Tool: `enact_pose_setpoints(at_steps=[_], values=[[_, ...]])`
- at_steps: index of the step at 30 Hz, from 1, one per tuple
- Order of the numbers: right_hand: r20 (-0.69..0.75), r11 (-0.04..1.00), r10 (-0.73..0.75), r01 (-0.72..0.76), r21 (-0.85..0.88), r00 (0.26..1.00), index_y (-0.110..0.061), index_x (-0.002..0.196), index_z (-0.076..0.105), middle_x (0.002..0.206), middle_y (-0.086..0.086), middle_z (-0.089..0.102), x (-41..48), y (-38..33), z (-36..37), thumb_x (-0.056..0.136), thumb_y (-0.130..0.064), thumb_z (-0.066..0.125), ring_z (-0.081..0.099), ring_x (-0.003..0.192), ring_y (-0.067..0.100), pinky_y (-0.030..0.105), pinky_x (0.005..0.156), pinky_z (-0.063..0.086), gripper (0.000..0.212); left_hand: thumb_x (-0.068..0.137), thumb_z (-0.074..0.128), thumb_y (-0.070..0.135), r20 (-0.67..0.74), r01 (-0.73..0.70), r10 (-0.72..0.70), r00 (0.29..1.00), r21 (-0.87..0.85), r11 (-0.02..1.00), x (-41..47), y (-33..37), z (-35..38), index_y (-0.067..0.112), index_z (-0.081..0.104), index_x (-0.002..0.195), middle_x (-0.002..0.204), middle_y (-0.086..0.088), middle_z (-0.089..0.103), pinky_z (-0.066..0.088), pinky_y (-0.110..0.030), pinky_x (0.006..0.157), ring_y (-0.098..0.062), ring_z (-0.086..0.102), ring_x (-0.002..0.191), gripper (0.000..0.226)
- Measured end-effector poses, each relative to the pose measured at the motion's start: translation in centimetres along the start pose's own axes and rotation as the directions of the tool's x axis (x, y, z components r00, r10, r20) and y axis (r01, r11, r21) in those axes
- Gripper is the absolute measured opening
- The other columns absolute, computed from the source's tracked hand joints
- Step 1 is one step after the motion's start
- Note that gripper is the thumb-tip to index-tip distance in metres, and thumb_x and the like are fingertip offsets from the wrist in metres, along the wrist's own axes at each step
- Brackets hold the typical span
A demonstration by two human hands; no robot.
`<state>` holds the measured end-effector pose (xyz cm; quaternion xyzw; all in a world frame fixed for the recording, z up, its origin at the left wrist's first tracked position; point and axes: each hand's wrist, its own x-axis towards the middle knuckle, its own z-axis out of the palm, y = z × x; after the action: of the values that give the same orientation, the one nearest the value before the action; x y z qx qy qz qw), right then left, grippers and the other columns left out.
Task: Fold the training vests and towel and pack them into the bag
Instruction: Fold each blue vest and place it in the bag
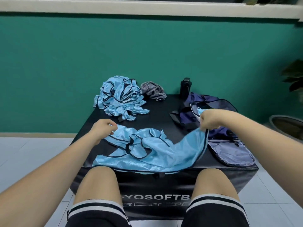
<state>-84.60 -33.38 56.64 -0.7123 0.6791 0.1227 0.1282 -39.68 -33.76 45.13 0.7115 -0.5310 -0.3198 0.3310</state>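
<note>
Your left hand [102,131] and right hand [211,120] each pinch an edge of a vest [147,154] lying rumpled on the box [164,118]; pile [119,97] and towel [153,90] sit behind, bag [229,148] at right

Where things sit on the box

One vest [147,154] lies across the near part of the box [157,115], and its front edge hangs over the near side between the left knee [98,182] and the right knee [213,182]. The left hand [103,128] pinches its left end and the right hand [209,119] pinches its right end. Behind the vest, at the far left, sits the pile of vests [119,97] — the towel [153,91] is just beside it on the right. The bottle [185,87] stands at the far edge, right of the towel. The bag [232,153] lies along the right side, in front of the bottle.
</note>
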Motion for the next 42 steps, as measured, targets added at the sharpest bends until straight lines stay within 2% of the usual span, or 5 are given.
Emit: enact_pose_setpoints(at_steps=[6,11,17,29,42], values=[[-0.001,0.985,-0.109,0.108,0.135,0.994,-0.016,0.112,0.072,0.112,0.003,0.071,4.1,-3.5,3.9,0.088,-0.043,0.077,0.067,0.108,0.026,0.040,0.097,0.053,0.037,0.088,0.072,0.022,-0.170,0.113,-0.103,0.980,0.050,0.992,3.8,-3.6,-0.5,0.019,0.074,0.081,0.090,-0.001,0.074,0.056,-0.039,0.076,-0.028,0.067,0.079,0.008],[-0.142,0.895,-0.214,0.252,0.369,0.967,-0.029,0.097,0.073,0.105,-0.012,0.071,8.1,-8.6,7.0,0.090,-0.036,0.073,0.066,0.099,0.013,0.035,0.090,0.057,0.010,0.087,0.073,0.031,-0.272,0.220,-0.155,0.950,0.227,0.949,6.7,-6.2,-0.6,0.016,0.055,0.071,0.073,-0.004,0.061,0.039,-0.032,0.060,-0.027,0.055,0.067,0.028],[-0.223,0.828,-0.318,0.385,0.409,0.921,-0.028,0.100,0.073,0.100,-0.014,0.072,10.5,-14.2,8.0,0.095,-0.027,0.067,0.066,0.094,0.010,0.030,0.080,0.056,0.008,0.086,0.071,0.050,-0.218,0.353,-0.295,0.930,0.321,0.879,10.2,-9.2,-0.1,0.006,0.070,0.106,0.123,-0.017,0.066,0.046,-0.036,0.066,-0.031,0.060,0.088,0.048],[-0.345,0.545,-0.303,0.459,0.702,0.888,-0.032,0.115,0.067,0.104,-0.006,0.073,9.9,-17.9,5.4,0.089,-0.042,0.081,0.067,0.084,0.011,0.032,0.079,0.056,0.031,0.093,0.079,0.025,-0.062,-0.164,0.158,0.986,-0.117,0.980,4.7,4.4,-2.6,0.008,0.068,0.097,0.078,0.001,0.062,0.049,-0.032,0.070,-0.017,0.055,0.072,0.021],[-0.706,0.711,-0.291,0.640,0.292,0.646,-0.014,0.097,0.061,0.077,0.001,0.061,1.0,-18.2,-3.5,0.089,-0.020,0.066,0.053,0.070,0.017,0.037,0.060,0.039,0.011,0.094,0.080,0.025,0.061,-0.444,0.470,0.881,-0.239,0.864,-5.2,18.2,-2.7,0.015,0.078,0.101,0.099,-0.008,0.076,0.057,-0.025,0.073,-0.008,0.063,0.081,0.013]])
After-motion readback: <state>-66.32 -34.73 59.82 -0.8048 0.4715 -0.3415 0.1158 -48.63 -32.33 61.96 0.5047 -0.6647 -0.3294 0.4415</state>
